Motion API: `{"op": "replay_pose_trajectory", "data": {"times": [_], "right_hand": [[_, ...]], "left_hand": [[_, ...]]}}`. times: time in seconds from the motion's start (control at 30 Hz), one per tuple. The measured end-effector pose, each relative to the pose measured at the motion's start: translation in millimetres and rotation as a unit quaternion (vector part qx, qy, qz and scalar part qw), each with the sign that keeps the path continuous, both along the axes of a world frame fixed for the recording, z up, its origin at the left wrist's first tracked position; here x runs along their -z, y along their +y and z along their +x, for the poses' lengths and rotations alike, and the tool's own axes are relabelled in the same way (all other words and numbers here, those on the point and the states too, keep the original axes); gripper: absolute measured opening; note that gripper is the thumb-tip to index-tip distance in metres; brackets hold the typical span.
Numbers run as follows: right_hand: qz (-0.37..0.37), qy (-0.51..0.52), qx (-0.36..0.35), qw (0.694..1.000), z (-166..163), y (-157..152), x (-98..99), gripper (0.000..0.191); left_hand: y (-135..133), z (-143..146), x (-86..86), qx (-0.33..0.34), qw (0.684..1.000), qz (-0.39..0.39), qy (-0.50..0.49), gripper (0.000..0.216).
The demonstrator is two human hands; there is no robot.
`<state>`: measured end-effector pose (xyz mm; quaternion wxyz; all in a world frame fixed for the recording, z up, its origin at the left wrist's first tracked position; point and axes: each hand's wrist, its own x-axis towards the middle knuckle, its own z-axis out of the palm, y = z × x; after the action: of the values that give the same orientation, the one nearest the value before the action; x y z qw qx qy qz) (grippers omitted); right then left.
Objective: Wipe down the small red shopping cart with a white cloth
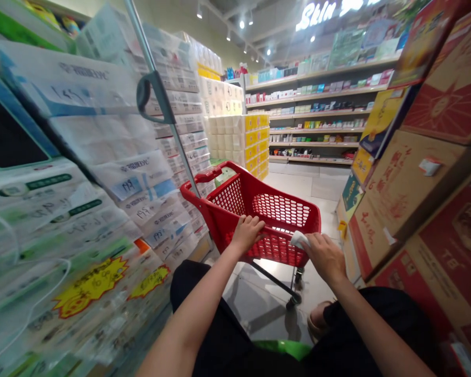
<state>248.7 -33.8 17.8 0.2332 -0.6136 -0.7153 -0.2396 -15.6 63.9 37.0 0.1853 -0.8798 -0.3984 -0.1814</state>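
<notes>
A red plastic shopping cart (224, 224) with perforated sides stands in front of my knees. My left hand (248, 233) is closed over its near rim, fingers curled across the top edge. In my right hand (325, 255) is a crumpled white cloth or tissue (299, 239), pressed against the cart's near right corner. Which of the two it is, I cannot tell. From the cart's left end rises a grey pole with a dark handle (157, 97). Below the basket, a dark caster wheel (293, 301) rests on the floor.
Packs of tissue paper (137, 173) are piled along the left, with yellow price tags (92, 285) lower down. Cardboard cartons (419, 178) are stacked close on the right. Further back are yellow-and-white paper packs (255, 144) and shelves (317, 112) of small goods. A tiled floor (306, 183) runs between.
</notes>
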Motion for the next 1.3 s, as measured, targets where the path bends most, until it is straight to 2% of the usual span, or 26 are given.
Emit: {"op": "replay_pose_trajectory", "data": {"times": [0.2, 0.4, 0.8, 0.93, 1.13, 1.2, 1.3], "right_hand": [[-0.008, -0.061, -0.006, 0.998, -25, 13, -17.1, 0.031], [0.006, -0.072, -0.030, 0.997, -53, 33, -20.7, 0.031], [0.028, -0.072, -0.042, 0.996, -20, 41, -17.8, 0.033], [0.020, -0.065, -0.019, 0.998, -34, 39, -17.9, 0.033], [0.017, -0.046, -0.052, 0.997, -82, 32, -25.3, 0.025], [0.016, -0.042, -0.075, 0.996, -82, 28, -27.0, 0.027], [0.007, -0.038, -0.097, 0.995, -60, 22, -25.4, 0.030]], "left_hand": [[-10, 8, -1.6, -0.016, 1.000, -0.002, -0.008, 0.028], [-16, 14, -3.4, -0.030, 0.999, 0.004, -0.014, 0.025], [-21, 45, -2.2, -0.030, 0.999, -0.002, -0.039, 0.026], [-23, 47, -1.1, -0.037, 0.999, 0.004, -0.038, 0.020], [-30, 39, 0.5, -0.040, 0.998, 0.009, -0.037, 0.021], [-32, 36, 0.5, -0.037, 0.999, 0.005, -0.038, 0.027], [-35, 33, 0.1, -0.027, 0.999, -0.002, -0.040, 0.039]]}}
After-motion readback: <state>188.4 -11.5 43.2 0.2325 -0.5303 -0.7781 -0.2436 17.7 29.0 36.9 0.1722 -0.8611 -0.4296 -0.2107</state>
